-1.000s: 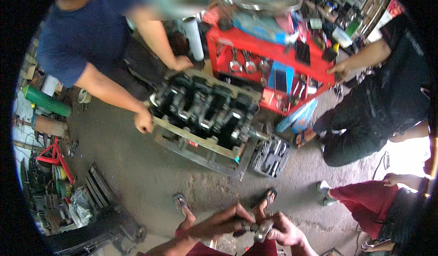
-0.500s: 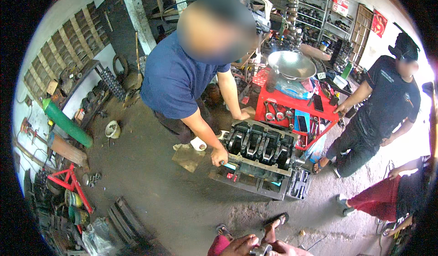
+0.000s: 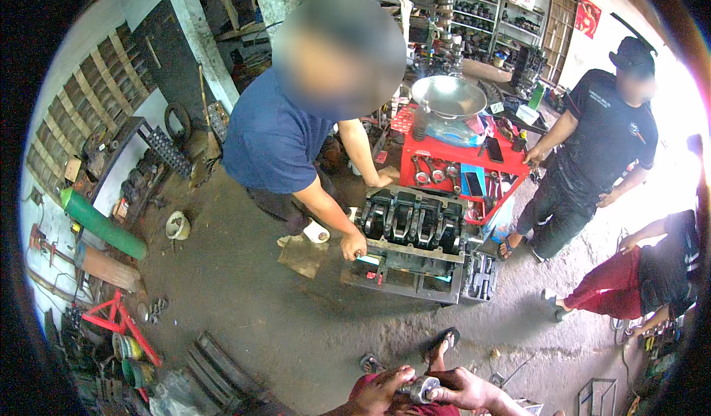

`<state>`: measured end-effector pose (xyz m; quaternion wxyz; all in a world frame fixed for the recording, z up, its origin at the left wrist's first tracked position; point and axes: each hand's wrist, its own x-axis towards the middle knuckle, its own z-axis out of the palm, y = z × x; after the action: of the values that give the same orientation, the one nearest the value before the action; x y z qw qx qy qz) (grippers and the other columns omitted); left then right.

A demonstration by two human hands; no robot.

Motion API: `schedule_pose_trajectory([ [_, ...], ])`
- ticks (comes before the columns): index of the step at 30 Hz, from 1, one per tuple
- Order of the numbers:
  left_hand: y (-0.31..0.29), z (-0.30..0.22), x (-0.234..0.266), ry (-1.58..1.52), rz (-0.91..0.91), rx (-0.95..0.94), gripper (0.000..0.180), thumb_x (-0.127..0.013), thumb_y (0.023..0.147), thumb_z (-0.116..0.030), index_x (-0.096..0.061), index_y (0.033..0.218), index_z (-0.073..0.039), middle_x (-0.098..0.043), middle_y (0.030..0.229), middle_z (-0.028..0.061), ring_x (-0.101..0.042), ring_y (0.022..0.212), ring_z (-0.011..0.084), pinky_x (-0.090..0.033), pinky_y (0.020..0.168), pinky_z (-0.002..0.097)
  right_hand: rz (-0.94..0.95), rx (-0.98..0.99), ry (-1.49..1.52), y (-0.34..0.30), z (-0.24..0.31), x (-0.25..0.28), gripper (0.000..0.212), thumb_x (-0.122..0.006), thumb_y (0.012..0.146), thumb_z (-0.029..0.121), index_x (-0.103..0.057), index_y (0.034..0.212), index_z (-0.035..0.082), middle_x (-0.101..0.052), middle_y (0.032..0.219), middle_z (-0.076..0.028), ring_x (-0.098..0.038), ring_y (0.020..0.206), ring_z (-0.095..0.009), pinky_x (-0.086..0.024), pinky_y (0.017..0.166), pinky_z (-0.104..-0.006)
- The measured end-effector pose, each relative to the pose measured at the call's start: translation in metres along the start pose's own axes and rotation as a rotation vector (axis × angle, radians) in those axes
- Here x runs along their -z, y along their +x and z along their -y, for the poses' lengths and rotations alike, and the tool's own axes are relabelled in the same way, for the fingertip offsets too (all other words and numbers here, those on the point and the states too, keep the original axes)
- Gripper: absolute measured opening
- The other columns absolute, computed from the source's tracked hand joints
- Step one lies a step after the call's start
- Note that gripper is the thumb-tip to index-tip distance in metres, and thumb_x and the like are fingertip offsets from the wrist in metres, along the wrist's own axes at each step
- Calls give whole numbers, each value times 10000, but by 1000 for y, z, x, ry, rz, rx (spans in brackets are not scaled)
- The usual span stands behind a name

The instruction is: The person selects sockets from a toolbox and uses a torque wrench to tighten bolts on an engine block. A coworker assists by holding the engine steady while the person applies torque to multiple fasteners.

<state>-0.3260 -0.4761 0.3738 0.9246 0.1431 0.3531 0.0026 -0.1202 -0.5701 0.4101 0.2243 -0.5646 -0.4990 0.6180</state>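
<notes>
Daylight comes hard from the right of my frame, burning out to white behind the co-worker in the black T-shirt and dark trousers point(image 3: 622, 123). Leftward, the grey concrete floor point(image 3: 222, 290) is dimmer. At upper centre the wide, round, silver metal pan point(image 3: 449, 96) shines, while the black metal engine block point(image 3: 415, 227) holds deep shadow. A soft blur covers the head of the co-worker in the navy-blue T-shirt point(image 3: 266, 131). The tall dark-grey door point(image 3: 167, 53) at upper left slants near the black, curved rim. Low down, the small silver metal part point(image 3: 424, 390) against my right hand point(image 3: 468, 388) glints.
</notes>
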Motion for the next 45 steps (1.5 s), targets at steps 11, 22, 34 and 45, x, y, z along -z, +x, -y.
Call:
schedule_pose_trajectory([
  [11, -13, -4, -20, 236, -61, -119, 277, -480, 943, -334, -556, 950, -67, -546, 898, 3, -504, 878, 115, -396, 840, 291, -31, 30, -108, -14, 8, -4, 578, -551, 925, 505, -593, 1125, -36, -667, 925, -164, -638, 887, -248, -478, 836, -387],
  [22, -39, -12, -20, -125, 27, 135, 269, -547, 951, -336, -559, 1069, -95, -474, 731, -16, -376, 557, 94, -285, 454, 234, -89, 75, -68, -26, -35, -8, 658, -617, 843, 592, -636, 1057, -30, -667, 947, -233, -619, 955, -346, -416, 978, -385],
  [34, -58, -51, 65, -141, -298, -623, 309, -417, 989, -332, -511, 787, -118, -294, 533, -66, -218, 427, 60, -203, 405, 231, -295, -106, -362, -50, -93, -35, 426, -740, 791, 437, -657, 934, 44, -662, 810, -169, -624, 696, -341, -487, 637, -407],
  [45, -72, -62, 81, -195, -43, -117, 244, -508, 977, -333, -562, 873, -118, -330, 528, -53, -293, 437, 69, -235, 392, 218, -513, -196, -617, -65, -41, -9, 271, -705, 758, 376, -641, 856, 132, -653, 757, -139, -634, 745, -383, -505, 651, -473],
])
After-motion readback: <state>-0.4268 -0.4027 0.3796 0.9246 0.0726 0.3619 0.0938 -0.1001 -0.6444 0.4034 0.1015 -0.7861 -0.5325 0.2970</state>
